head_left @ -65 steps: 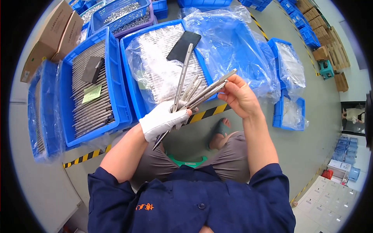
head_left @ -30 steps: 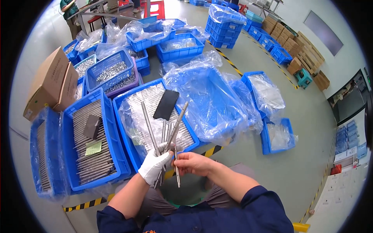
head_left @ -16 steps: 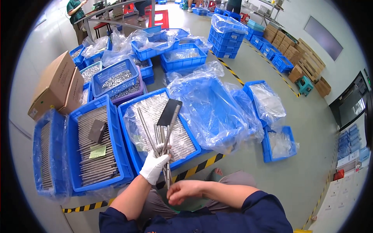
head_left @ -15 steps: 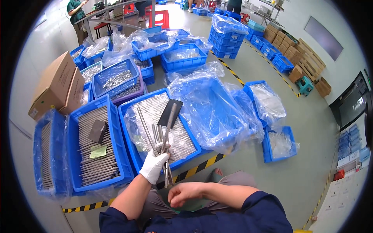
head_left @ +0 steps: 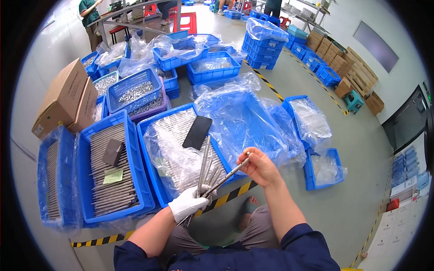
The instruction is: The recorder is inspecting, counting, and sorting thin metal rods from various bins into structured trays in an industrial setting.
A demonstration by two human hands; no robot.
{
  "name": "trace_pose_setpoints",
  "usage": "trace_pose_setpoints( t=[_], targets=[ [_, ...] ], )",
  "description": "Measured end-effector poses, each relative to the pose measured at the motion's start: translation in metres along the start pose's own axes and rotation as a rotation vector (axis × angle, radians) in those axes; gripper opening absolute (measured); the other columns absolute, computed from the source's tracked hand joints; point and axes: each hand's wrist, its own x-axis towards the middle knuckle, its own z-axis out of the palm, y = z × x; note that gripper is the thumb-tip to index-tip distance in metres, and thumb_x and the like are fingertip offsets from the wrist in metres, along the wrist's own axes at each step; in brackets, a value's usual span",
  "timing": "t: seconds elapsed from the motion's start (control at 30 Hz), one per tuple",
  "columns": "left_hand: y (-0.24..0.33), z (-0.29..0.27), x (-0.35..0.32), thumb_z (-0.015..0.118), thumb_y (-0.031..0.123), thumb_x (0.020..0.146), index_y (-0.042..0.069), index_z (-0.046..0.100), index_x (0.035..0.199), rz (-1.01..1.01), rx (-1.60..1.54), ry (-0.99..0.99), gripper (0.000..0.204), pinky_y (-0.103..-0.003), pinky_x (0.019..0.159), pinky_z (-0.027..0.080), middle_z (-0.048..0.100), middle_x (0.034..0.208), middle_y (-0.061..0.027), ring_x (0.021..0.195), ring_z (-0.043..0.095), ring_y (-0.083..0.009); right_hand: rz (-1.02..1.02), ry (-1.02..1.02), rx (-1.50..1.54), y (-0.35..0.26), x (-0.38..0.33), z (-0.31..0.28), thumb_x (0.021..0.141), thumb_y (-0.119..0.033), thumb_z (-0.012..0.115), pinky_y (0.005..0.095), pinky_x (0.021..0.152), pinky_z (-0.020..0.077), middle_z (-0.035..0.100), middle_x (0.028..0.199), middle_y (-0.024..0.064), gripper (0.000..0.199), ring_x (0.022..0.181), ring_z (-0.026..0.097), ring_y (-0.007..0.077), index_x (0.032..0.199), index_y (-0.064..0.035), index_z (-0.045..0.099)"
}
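In the head view, the gloved left hand [head_left: 189,203] grips a bunch of metal rods [head_left: 204,166] at the near edge of a blue bin [head_left: 150,159]; the bare right hand [head_left: 261,168], lower and curled moments earlier, pinches one rod's right end.

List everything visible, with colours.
Held rods: several, silver, centre
Rod trays: three, blue, front left
Phone: one, black, right rod tray
Block: one, dark, middle rod tray
Note: one, yellow-green, beside block
Lined tray: one, blue, centre
Cartons: two, brown, left
Mesh basket: one, blue, behind trays
Stools: several, red/teal, background
Other trays: many, blue, background
People: several, partly visible, top
Left hand: one, white glove, holding rods
Right hand: one, bare, at rod tip
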Motion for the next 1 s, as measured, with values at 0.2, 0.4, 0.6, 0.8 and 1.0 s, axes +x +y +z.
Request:
trace_pose_setpoints(
  t=[0.2,0.4,0.6,0.8,1.0],
  targets=[
    [0.001,0.000,-0.003,0.055,0.007,0.070,0.006,0.053,0.097,-0.012,-0.030,0.013,0.027,-0.018,0.057,0.037,0.049,0.075,0.0022,0.065,0.045,-0.0052,0.022,0.028,-0.133,0.001,-0.003,0.003,0.080,-0.015,0.057,0.0335,0.075,0.0477,0.058,0.090,0.0099,0.019,0.085,0.057,0.0199,0.095,-0.0035,0.053],
    [-0.007,-0.003,-0.001,0.053,0.008,0.070,0.005,0.052,0.097,0.013,-0.055,0.019,0.027,-0.020,0.057,0.038,0.049,0.073,0.0006,0.063,0.046,-0.0066,-0.050,0.092,-0.073,0.019,-0.004,0.012,0.080,-0.009,0.056,0.0264,0.069,0.0485,0.058,0.092,0.0078,0.013,0.078,0.056,0.0132,0.093,-0.0065,0.054],
    [-0.004,0.000,-0.003,0.052,0.009,0.069,0.005,0.052,0.096,0.002,-0.124,0.017,0.027,-0.021,0.056,0.039,0.049,0.072,0.0000,0.062,0.047,-0.0075,-0.002,0.123,-0.010,0.015,-0.004,0.014,0.080,-0.008,0.056,0.0248,0.067,0.0481,0.058,0.093,0.0068,0.013,0.076,0.056,0.0108,0.093,-0.0070,0.054],
    [-0.003,0.003,-0.002,0.056,0.010,0.070,0.004,0.051,0.096,0.017,-0.175,0.014,0.028,-0.020,0.056,0.040,0.050,0.073,-0.0011,0.062,0.048,-0.0080,0.152,0.194,-0.363,0.031,-0.008,0.026,0.078,-0.009,0.059,0.0203,0.069,0.0419,0.060,0.087,0.0025,0.015,0.076,0.053,0.0080,0.092,-0.0070,0.056],
    [-0.009,0.001,0.003,0.055,0.010,0.070,0.004,0.052,0.095,0.006,-0.145,0.114,0.026,-0.022,0.054,0.040,0.050,0.074,-0.0015,0.058,0.048,-0.0089,0.245,0.135,-0.620,0.056,-0.013,0.049,0.076,-0.010,0.061,0.0205,0.065,0.0396,0.058,0.085,-0.0002,0.018,0.075,0.051,0.0055,0.093,-0.0060,0.058]
  ],
)
